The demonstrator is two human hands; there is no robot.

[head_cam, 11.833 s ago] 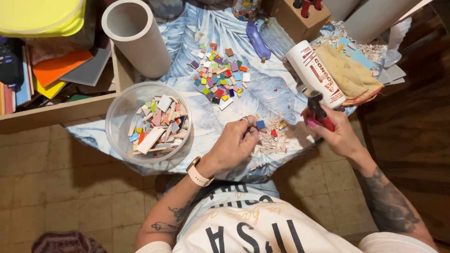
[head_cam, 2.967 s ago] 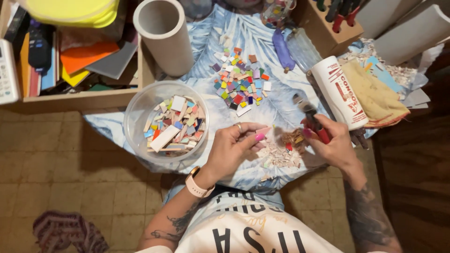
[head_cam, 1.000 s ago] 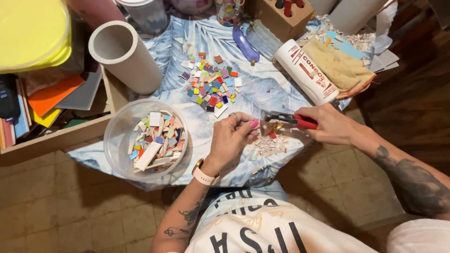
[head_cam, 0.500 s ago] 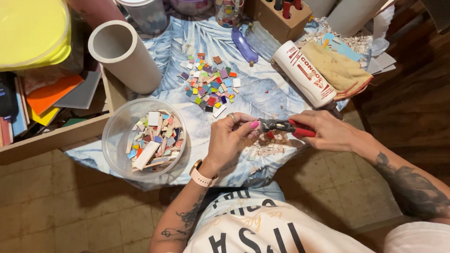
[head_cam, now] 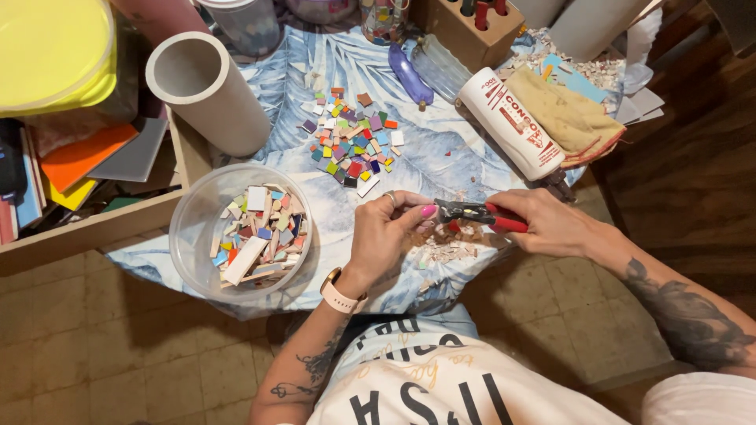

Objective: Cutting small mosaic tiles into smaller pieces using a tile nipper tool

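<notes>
Blue leaf-print cloth (head_cam: 441, 157) over low table, centre frame. Left hand (head_cam: 386, 232) pinching small tile piece (head_cam: 435, 211) at nipper mouth; right hand (head_cam: 543, 223) squeezing red-handled nippers (head_cam: 476, 214). Keep piece steady above chip pile (head_cam: 450, 248), bite only edge, squeeze slowly.

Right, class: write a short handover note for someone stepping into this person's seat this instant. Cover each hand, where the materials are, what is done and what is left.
Right hand: gripping the red-handled nippers, jaws pointing left.
Left hand: fingertips pinching a small piece at the nipper jaws; the piece itself is too small to make out.
Materials: clear plastic bowl of uncut tile pieces at the left; heap of pale offcuts under the hands; cluster of small coloured squares further up the blue leaf-print cloth.
Done: many squares cut and laid out.
Left: the bowl holds plenty of uncut pieces.
</notes>
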